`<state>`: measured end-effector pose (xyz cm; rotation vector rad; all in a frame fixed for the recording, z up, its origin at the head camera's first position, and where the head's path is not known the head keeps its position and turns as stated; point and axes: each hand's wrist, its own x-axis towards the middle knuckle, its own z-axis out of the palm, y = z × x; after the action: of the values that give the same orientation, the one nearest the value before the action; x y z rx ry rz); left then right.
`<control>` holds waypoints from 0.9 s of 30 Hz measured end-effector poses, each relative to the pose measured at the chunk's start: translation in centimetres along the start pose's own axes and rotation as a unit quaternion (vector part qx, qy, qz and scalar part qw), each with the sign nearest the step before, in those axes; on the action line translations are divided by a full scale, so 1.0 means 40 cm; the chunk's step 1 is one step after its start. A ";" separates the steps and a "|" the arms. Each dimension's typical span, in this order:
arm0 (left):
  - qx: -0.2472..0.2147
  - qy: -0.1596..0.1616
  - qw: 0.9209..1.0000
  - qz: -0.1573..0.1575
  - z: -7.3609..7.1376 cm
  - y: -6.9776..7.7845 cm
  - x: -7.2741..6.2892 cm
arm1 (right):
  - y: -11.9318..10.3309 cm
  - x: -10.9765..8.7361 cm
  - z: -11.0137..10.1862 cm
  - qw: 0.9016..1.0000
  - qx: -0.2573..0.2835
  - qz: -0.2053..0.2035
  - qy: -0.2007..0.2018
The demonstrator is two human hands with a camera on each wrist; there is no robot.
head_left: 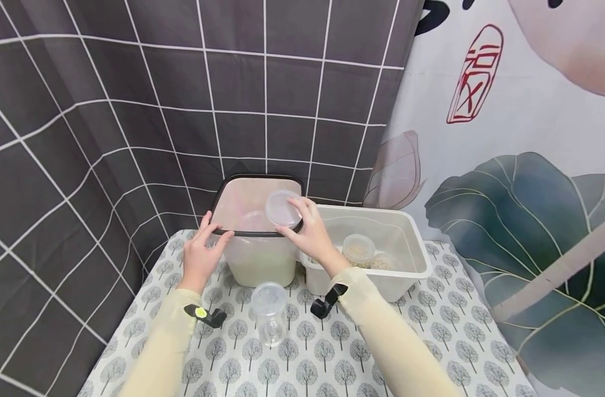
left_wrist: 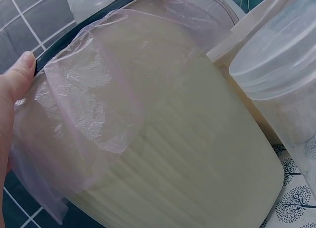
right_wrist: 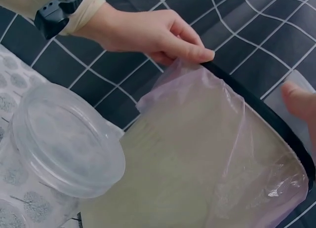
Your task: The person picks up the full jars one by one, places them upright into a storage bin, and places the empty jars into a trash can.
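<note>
My left hand [head_left: 201, 256] grips the left side of the black rim [left_wrist: 106, 13] of a trash bin [head_left: 263, 262]. Its thumb lies over the rim, and a thin pinkish bag [right_wrist: 197, 97] lines the bin and hangs over its outside. With my right hand [head_left: 309, 231] I pinch a translucent lidded plastic jar [head_left: 281, 208] over the bin's opening, near the right edge. Much of that jar's body is hard to make out. Closer to me, a clear jar with a frosted lid [head_left: 269, 300] stands on the table in front of the bin.
A white plastic tub [head_left: 416, 253] stands right of the bin. Inside it are a lidded jar [head_left: 359, 248] and another jar [head_left: 382, 262] with beige contents, partly behind my right forearm. Dark gridded cloth [head_left: 233, 82] hangs behind the tree-patterned tablecloth [head_left: 307, 358].
</note>
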<state>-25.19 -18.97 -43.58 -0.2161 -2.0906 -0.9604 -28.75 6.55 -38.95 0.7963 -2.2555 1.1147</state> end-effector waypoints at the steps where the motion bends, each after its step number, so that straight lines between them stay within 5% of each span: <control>1: 0.000 -0.001 1.000 -0.004 0.000 0.000 -0.004 | 0.002 -0.004 0.001 1.000 -0.003 -0.001 -0.005; 27: -0.010 0.005 1.000 0.002 0.003 -0.004 -0.004 | 0.012 -0.047 -0.008 0.996 0.003 -0.064 0.061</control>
<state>-25.22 -18.98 -43.82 -0.2251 -2.0716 -0.9785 -27.72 7.59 -40.25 0.8401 -2.0720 1.0795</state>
